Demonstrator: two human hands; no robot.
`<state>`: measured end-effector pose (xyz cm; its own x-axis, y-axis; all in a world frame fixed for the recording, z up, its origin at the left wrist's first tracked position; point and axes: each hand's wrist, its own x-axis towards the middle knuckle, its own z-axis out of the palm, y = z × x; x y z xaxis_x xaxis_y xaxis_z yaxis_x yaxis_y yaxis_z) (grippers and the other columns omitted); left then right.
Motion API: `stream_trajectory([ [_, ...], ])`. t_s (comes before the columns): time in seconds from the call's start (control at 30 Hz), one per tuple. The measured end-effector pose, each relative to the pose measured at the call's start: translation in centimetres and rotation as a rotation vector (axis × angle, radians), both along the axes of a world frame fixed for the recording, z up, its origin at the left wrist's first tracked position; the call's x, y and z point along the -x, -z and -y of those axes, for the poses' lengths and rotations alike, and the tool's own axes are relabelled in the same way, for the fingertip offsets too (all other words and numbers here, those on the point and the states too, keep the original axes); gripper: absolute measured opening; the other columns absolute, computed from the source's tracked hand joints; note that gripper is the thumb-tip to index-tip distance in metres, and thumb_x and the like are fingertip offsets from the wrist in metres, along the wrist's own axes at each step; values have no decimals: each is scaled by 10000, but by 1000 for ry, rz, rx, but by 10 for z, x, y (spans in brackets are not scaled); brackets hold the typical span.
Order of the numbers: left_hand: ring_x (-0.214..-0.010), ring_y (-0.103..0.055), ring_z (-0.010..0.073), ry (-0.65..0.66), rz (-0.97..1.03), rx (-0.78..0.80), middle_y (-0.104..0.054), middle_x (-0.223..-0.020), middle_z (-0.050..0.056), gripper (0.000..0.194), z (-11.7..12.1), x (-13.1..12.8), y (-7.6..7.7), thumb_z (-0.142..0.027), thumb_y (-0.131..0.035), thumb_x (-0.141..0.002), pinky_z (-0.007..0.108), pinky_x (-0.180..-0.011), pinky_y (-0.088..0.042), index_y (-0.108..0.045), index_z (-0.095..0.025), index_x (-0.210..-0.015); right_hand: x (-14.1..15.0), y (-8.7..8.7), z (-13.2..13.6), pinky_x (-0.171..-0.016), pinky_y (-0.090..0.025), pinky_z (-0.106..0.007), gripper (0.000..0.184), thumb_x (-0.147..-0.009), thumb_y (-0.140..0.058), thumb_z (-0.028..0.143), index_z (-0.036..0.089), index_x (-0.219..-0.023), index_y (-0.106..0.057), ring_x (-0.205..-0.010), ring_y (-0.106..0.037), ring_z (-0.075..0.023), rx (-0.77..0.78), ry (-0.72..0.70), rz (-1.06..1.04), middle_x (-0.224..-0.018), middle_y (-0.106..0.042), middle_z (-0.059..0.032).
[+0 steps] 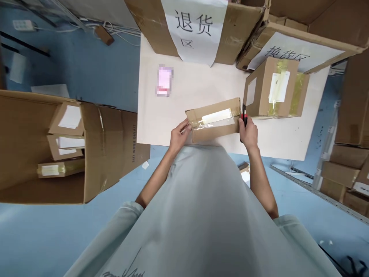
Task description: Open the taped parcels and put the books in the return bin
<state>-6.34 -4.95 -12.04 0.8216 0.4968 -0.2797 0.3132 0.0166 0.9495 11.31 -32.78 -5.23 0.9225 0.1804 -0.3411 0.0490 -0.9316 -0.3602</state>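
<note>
A small cardboard box [215,132] with clear tape and a white label lies slightly tilted near the front edge of the white table [198,84]. My left hand [179,134] grips its left end, fingers closed on the corner. The tape along the middle seam looks wrinkled and partly parted. At the box's right end, my right hand [248,132] is wrapped round a red and black utility knife [244,115], its tip pointing away from me. The fingers of this hand lie right against the box's end.
Taped boxes [262,92] stand right on the table. Behind are two large labelled cartons, one at centre [239,34] and one at right [288,34]. A blurred pink item [165,80] lies left. An open carton [106,150] holding parcels is at left; stacked boxes [340,173] are at right.
</note>
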Motion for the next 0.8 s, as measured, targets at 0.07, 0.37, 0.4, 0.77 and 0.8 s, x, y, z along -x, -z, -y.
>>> stream_trajectory([
  [0.07,-1361,-781,350,-63,-25,45,-759,-1530,179,629,12,-9,11,-645,-793,-960,528,-1146,-670,-794,-168,-1370,-8,-7,-3,-868,-498,-411,418,-1161,-379,467,172,-1286,-647,-997,-732,-383,90,-15,-1,-1106,-810,-226],
  [0.37,-917,-836,211,12,-130,-2,-817,-1342,105,368,-15,-33,24,-297,-846,-918,379,-846,-736,-748,-205,-1261,48,-67,-71,-876,-527,-385,462,-1213,-355,469,207,-1461,-644,-1014,-784,-368,223,-276,-102,-1142,-846,-183],
  [0.4,-912,-832,208,23,-134,-9,-811,-1341,105,360,-16,-34,25,-291,-833,-932,378,-842,-735,-745,-207,-1270,57,-69,-82,-884,-538,-387,450,-1206,-386,455,209,-1476,-648,-1038,-789,-373,194,-344,-164,-1149,-853,-178],
  [0.77,-1001,-819,227,201,-45,-140,-756,-1447,116,752,-25,-28,21,-312,-736,-1018,439,-1009,-693,-499,-327,-1731,85,-67,-137,-1019,-588,-475,623,-1172,-400,350,152,-1761,-447,-1168,-795,-393,151,-506,-289,-1289,-851,-182],
  [0.8,-998,-820,228,209,-46,-140,-754,-1446,119,748,-26,-29,21,-304,-728,-1016,449,-1014,-692,-505,-323,-1729,86,-67,-139,-1021,-587,-472,617,-1175,-397,348,161,-1761,-452,-1168,-795,-390,163,-514,-289,-1284,-852,-178],
])
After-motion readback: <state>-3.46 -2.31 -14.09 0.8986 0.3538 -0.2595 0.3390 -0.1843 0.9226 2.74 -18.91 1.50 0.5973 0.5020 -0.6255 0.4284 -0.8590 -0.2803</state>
